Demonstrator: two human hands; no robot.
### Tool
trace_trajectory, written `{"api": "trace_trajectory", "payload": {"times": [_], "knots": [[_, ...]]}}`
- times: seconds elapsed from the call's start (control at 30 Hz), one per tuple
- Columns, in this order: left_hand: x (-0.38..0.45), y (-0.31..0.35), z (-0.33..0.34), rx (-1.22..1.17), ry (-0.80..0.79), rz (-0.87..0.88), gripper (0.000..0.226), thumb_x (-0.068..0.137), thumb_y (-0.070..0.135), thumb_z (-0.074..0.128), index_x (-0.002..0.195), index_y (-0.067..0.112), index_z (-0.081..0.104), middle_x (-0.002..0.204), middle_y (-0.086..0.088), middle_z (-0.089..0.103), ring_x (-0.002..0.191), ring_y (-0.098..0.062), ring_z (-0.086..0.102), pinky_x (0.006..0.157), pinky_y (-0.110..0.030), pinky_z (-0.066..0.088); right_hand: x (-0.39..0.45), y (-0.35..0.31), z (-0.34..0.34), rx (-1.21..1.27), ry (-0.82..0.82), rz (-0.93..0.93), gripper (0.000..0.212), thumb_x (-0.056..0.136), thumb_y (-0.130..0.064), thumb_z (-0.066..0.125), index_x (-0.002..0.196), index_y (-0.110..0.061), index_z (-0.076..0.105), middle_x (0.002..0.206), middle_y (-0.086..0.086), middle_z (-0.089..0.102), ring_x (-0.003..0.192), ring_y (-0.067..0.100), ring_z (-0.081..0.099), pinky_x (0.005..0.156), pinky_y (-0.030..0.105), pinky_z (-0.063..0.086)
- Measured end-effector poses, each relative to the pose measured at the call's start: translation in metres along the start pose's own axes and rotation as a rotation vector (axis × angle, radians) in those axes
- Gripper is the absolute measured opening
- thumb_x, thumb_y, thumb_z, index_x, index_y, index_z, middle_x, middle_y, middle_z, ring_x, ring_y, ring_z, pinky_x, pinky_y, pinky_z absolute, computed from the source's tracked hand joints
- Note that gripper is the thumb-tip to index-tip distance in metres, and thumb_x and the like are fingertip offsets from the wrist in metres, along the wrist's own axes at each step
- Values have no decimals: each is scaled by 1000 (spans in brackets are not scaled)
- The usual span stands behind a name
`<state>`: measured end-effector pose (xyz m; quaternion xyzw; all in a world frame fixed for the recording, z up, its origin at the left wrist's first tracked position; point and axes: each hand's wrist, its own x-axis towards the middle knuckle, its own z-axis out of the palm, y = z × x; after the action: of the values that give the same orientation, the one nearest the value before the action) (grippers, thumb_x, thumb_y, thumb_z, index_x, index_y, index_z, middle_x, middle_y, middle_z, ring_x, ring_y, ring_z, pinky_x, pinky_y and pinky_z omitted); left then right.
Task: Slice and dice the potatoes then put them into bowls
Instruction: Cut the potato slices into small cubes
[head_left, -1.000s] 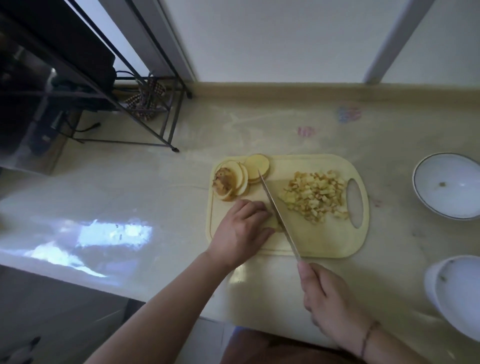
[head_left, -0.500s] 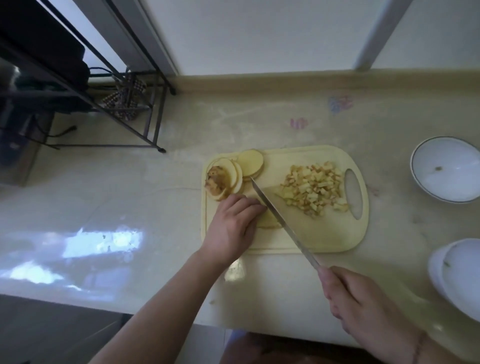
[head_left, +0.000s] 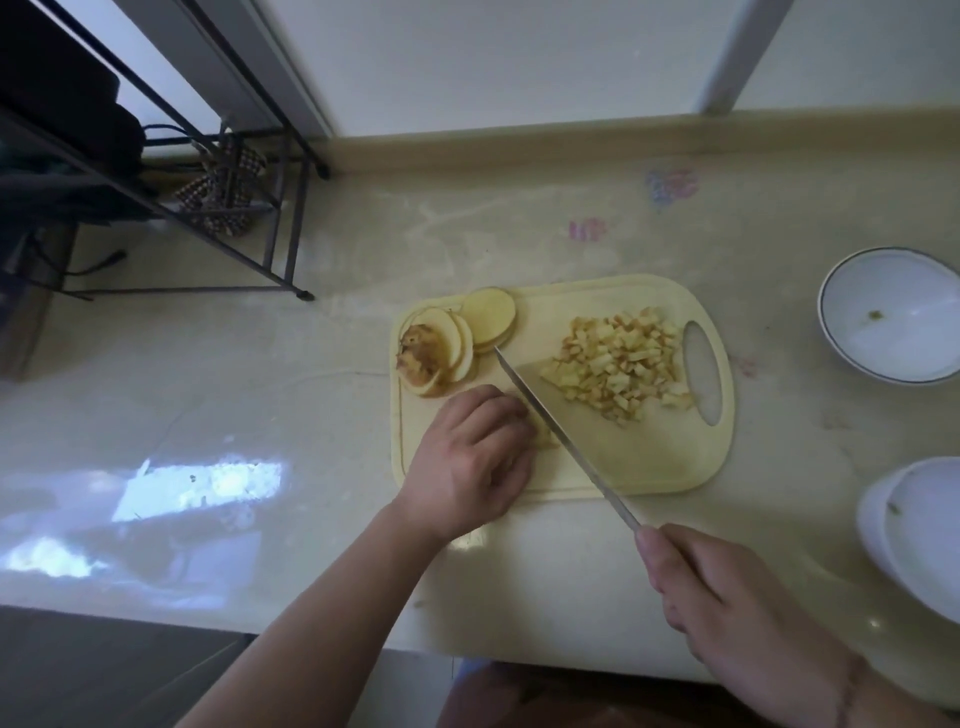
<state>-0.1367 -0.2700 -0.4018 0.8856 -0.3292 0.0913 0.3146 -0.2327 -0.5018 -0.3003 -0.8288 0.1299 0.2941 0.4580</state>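
Observation:
A pale yellow cutting board (head_left: 644, 467) lies on the counter. Round potato slices (head_left: 488, 317) and a brown end piece (head_left: 418, 356) are stacked at its far left corner. A heap of diced potato (head_left: 621, 361) sits near the board's handle hole. My left hand (head_left: 475, 460) has its fingers curled over a small piece of potato (head_left: 543, 434) on the board's near left part; most of that piece is hidden. My right hand (head_left: 727, 597) grips the handle of a long knife (head_left: 558, 434), whose blade runs diagonally across the board right beside my left fingers.
Two white bowls stand to the right of the board: one (head_left: 893, 317) farther back, another (head_left: 914, 530) near the counter's front edge. A black metal rack (head_left: 228, 171) stands at the back left. The wall runs along the counter's far side.
The knife has drawn back toward me and lies at a flatter diagonal. My right hand has slid right and nearer the counter edge. My left hand stays on the potato piece.

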Motion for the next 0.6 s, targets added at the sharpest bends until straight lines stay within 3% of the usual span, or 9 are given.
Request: {"api": "trace_trajectory", "payload": {"times": [0.1,0.2,0.3,0.4,0.6], "knots": [[-3,-1,3,2,-23,-10,11,86,9,78,94,3,76,106,-11,70,102,-33,65,90,-41,52,-2,0,2,-35,-7,-3,79,72,-86,23,66,-11,45,59,11,51,48,8,43,56,32,40],[-2,3,7,-8,15,-46,10,86,8,79,94,3,77,104,-9,72,101,-33,66,93,-38,53,-5,4,5,-67,8,6,87,58,-98,12,63,-17,44,66,9,58,52,13,51,58,29,42],[-2,8,8,-20,35,-52,9,86,6,80,93,2,77,103,-9,72,101,-33,66,96,-35,52,-7,4,7,-94,14,8,72,65,-92,13,68,-28,46,69,1,62,57,14,55,60,27,42],[-3,8,8,-12,33,-71,8,88,7,78,95,3,78,104,-9,72,101,-34,66,95,-36,52,-8,5,8,-115,10,27,58,74,-73,22,66,-19,42,61,-6,58,60,14,54,61,26,41],[-3,8,9,-45,41,-83,5,89,8,78,92,4,78,104,-8,72,95,-30,65,86,-35,52,15,4,18,-110,38,-62,73,75,-84,11,64,-19,43,64,-6,59,56,12,52,58,26,40]]}}
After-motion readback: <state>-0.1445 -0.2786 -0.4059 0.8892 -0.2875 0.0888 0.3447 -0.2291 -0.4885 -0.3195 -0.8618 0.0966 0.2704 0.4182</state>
